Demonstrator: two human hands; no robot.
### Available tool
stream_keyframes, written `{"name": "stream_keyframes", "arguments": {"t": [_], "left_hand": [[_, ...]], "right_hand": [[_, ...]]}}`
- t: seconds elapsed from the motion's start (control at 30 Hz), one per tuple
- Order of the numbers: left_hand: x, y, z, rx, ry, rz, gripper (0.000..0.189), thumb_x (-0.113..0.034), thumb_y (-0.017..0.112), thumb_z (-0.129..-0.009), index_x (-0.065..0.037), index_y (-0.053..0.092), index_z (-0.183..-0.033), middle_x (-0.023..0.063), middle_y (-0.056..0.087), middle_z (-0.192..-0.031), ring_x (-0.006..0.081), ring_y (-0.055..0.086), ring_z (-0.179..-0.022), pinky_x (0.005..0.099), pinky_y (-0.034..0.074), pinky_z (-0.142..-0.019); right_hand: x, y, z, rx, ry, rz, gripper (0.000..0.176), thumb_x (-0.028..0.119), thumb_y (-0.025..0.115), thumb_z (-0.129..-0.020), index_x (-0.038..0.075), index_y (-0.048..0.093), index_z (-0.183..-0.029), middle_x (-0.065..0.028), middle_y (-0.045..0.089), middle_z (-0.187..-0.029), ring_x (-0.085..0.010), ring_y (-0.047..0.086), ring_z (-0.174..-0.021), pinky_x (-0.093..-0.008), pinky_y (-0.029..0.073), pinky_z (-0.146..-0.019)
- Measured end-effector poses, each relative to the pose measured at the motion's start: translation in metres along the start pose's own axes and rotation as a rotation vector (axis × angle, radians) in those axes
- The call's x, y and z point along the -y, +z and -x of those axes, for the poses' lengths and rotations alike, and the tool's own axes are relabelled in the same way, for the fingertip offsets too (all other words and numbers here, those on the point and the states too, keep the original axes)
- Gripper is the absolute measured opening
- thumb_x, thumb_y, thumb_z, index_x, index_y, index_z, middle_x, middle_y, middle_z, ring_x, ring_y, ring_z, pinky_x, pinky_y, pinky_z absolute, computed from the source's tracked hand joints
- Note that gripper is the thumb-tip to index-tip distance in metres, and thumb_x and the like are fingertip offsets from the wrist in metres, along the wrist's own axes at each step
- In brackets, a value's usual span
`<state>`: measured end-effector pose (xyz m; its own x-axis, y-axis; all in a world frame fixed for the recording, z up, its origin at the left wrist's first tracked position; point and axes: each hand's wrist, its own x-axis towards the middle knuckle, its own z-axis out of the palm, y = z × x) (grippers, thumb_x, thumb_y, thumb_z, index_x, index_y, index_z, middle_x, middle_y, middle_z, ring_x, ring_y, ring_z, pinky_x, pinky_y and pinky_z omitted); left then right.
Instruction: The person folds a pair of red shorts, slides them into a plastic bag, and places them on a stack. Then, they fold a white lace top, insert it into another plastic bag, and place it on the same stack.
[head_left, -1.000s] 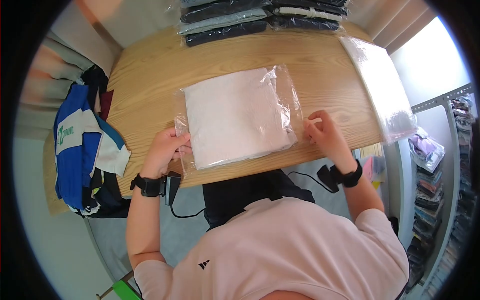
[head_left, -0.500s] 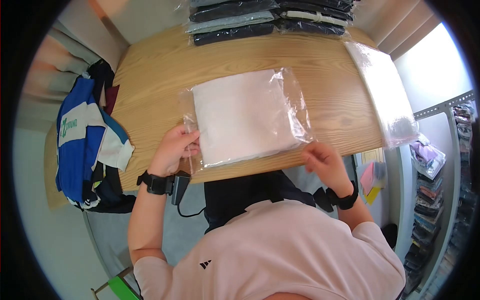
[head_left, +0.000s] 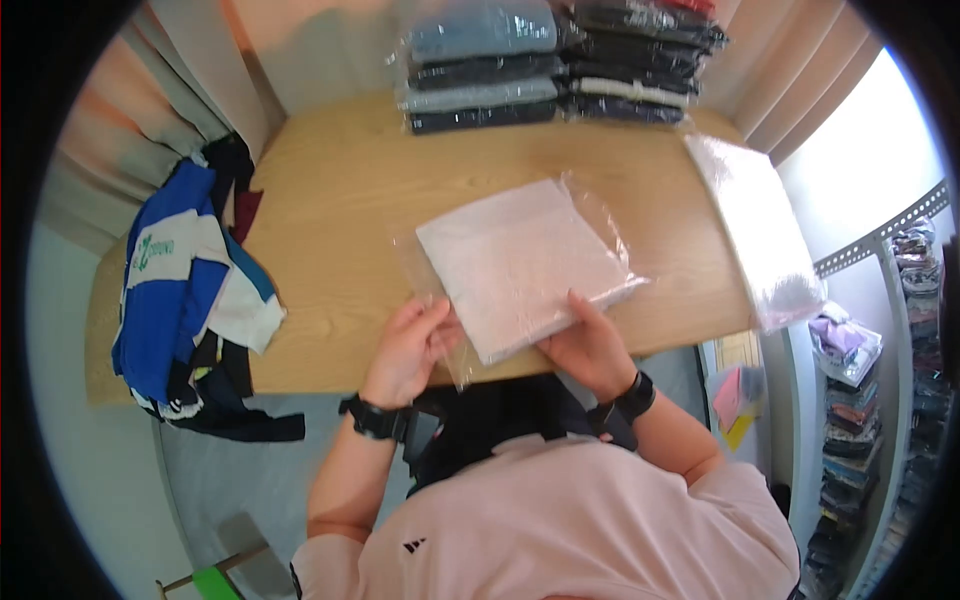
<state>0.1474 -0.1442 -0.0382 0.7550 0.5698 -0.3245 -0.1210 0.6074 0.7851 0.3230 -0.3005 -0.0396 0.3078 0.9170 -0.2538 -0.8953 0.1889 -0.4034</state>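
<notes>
A folded white garment in a clear plastic bag (head_left: 525, 262) lies tilted at the front of the wooden table. My left hand (head_left: 408, 345) pinches the loose plastic at the bag's left edge. On the near right edge of the package, my right hand (head_left: 588, 345) has its thumb on top and its fingers underneath. Loose clear plastic stands out past the garment on the left and right sides.
Stacks of bagged garments (head_left: 485, 95) stand at the back of the wooden table (head_left: 340, 220). Loose clothes (head_left: 165, 290) hang over its left end. A pile of clear bags (head_left: 760, 230) lies at the right edge, beside shelves of bagged clothes (head_left: 855, 430).
The package has turned and come lower in view. My right hand has moved left and taken hold of its near edge. My left hand still holds the left side. The camera view has shifted.
</notes>
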Motion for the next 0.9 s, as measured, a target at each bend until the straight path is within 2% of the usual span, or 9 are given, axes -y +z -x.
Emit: {"name": "stream_keyframes", "arguments": {"t": [0.13,0.27,0.4,0.6,0.63,0.73,0.8,0.87,0.9], "left_hand": [[-0.008,-0.007,0.018,-0.092,-0.013,-0.201,0.024,-0.027,0.052,-0.096,-0.004,0.055,-0.095,0.0046,0.059,-0.087,0.0133,0.062,-0.070,0.0241,0.051,-0.062],[-0.003,-0.031,0.023,-0.266,0.294,-0.541,0.020,-0.022,0.052,-0.096,-0.003,0.051,-0.089,0.0023,0.055,-0.075,0.0084,0.056,-0.062,0.0206,0.044,-0.054],[0.004,-0.042,0.026,-0.196,0.403,-0.405,0.015,-0.016,0.051,-0.096,-0.003,0.051,-0.089,0.0020,0.054,-0.070,0.0071,0.054,-0.060,0.0200,0.043,-0.053],[0.002,-0.023,0.032,-0.291,0.442,-0.475,0.014,-0.012,0.048,-0.097,-0.003,0.051,-0.087,0.0016,0.054,-0.066,0.0055,0.052,-0.059,0.0200,0.041,-0.051],[0.007,-0.024,0.030,-0.321,0.491,-0.501,0.014,-0.012,0.052,-0.094,-0.002,0.054,-0.085,0.0054,0.056,-0.065,0.0117,0.055,-0.057,0.0254,0.043,-0.051],[0.017,-0.027,0.029,-0.329,0.597,-0.772,0.017,-0.012,0.048,-0.096,0.000,0.052,-0.083,0.0030,0.053,-0.066,0.0084,0.050,-0.059,0.0222,0.041,-0.054],[0.014,-0.022,0.033,-0.370,0.610,-0.773,0.018,-0.012,0.052,-0.093,0.001,0.053,-0.080,0.0054,0.052,-0.064,0.0121,0.050,-0.057,0.0256,0.041,-0.053],[0.006,-0.017,0.040,-0.403,0.603,-1.019,0.023,-0.020,0.048,-0.096,-0.001,0.059,-0.089,0.0137,0.059,-0.077,0.0274,0.056,-0.069,0.0359,0.045,-0.064],[0.009,-0.018,0.038,-0.423,0.612,-1.031,0.026,-0.024,0.046,-0.097,-0.001,0.058,-0.091,0.0121,0.057,-0.074,0.0243,0.054,-0.068,0.0343,0.045,-0.065]], "right_hand": [[0.008,0.008,-0.005,-0.141,-0.036,0.081,0.042,0.009,0.051,-0.091,0.003,0.038,-0.131,-0.0116,0.049,-0.130,-0.0263,0.048,-0.119,-0.0413,0.040,-0.101],[0.042,0.025,0.006,-0.101,-0.088,0.222,0.037,0.011,0.052,-0.092,0.002,0.042,-0.126,-0.0111,0.052,-0.125,-0.0247,0.052,-0.114,-0.0403,0.042,-0.099],[0.084,0.054,0.022,-0.088,-0.125,0.264,0.033,0.013,0.054,-0.091,0.004,0.047,-0.123,-0.0086,0.059,-0.117,-0.0207,0.057,-0.107,-0.0374,0.045,-0.096],[0.173,0.125,0.027,0.113,-0.397,0.360,0.037,0.010,0.050,-0.093,0.002,0.043,-0.129,-0.0122,0.057,-0.122,-0.0249,0.057,-0.111,-0.0413,0.046,-0.096],[0.194,0.137,0.020,0.120,-0.473,0.380,0.038,0.010,0.050,-0.093,0.001,0.042,-0.129,-0.0142,0.055,-0.124,-0.0264,0.056,-0.112,-0.0423,0.046,-0.097],[0.258,0.182,-0.016,0.369,-0.533,0.300,0.040,0.008,0.048,-0.093,-0.002,0.038,-0.131,-0.0184,0.049,-0.129,-0.0302,0.049,-0.120,-0.0435,0.040,-0.104],[0.296,0.204,-0.055,0.365,-0.646,0.281,0.034,0.004,0.050,-0.092,-0.001,0.040,-0.124,-0.0160,0.053,-0.122,-0.0275,0.053,-0.114,-0.0390,0.044,-0.100],[0.345,0.210,-0.107,0.410,-0.574,0.198,0.028,0.007,0.050,-0.093,-0.001,0.043,-0.119,-0.0159,0.054,-0.119,-0.0274,0.055,-0.109,-0.0382,0.046,-0.097],[0.363,0.210,-0.132,0.405,-0.563,0.160,0.028,0.010,0.050,-0.094,-0.001,0.044,-0.119,-0.0160,0.054,-0.118,-0.0277,0.055,-0.108,-0.0387,0.048,-0.095]]}}
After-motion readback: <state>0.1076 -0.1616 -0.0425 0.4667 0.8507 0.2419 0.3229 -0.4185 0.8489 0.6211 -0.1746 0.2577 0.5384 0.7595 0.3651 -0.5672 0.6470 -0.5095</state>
